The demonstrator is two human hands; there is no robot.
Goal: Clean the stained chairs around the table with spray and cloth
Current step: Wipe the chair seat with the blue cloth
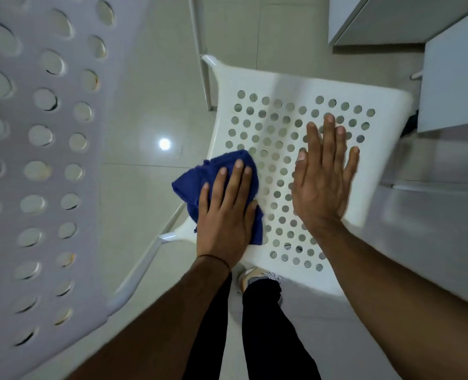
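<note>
The white perforated chair seat (282,83) sat under both hands, the right hand (320,185) spread flat, fingers straight, over its right half, the left hand (224,215) pressing straight-fingered on the blue cloth (189,185) at its left edge.

On the chair seat (254,80) the cloth (194,185) lies at the left edge, under the left hand (224,218). The right hand (320,187) lies flat beside it. Another chair (16,154) stands left.
</note>
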